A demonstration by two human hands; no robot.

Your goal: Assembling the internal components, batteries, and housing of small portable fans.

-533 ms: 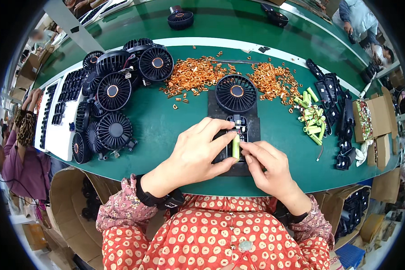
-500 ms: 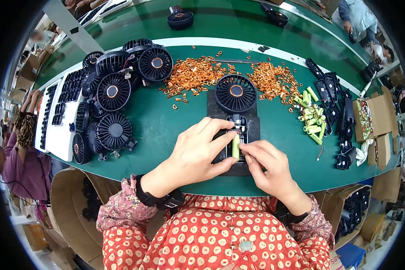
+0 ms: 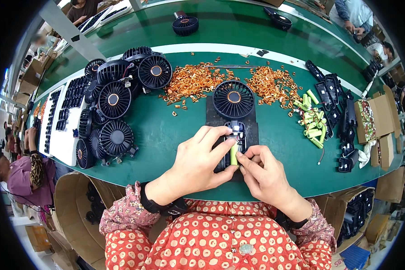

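Note:
A small black fan (image 3: 233,109) lies on a dark mat (image 3: 213,111) in front of me, its round caged head away from me. Its open handle housing (image 3: 241,131) points toward me, with a small circuit board inside. Lengthwise in the housing lies a light green cylindrical battery (image 3: 233,155). My left hand (image 3: 193,157) closes on the battery, forefinger at its far end and thumb at its near end. At the battery's right side, my right hand (image 3: 267,175) pinches thumb and forefinger together; whatever they hold is too small or hidden to make out.
Assembled fan heads (image 3: 114,99) are heaped at left beside a white tray (image 3: 67,135) of black parts. Beyond the mat lie piles of orange metal clips (image 3: 191,81). Green batteries (image 3: 315,126) and black handle shells (image 3: 346,130) lie at right, near an open cardboard box (image 3: 380,114).
The view has shifted slightly. My right hand's fingers have curled closer together beside the battery, while my left hand keeps its grip on it.

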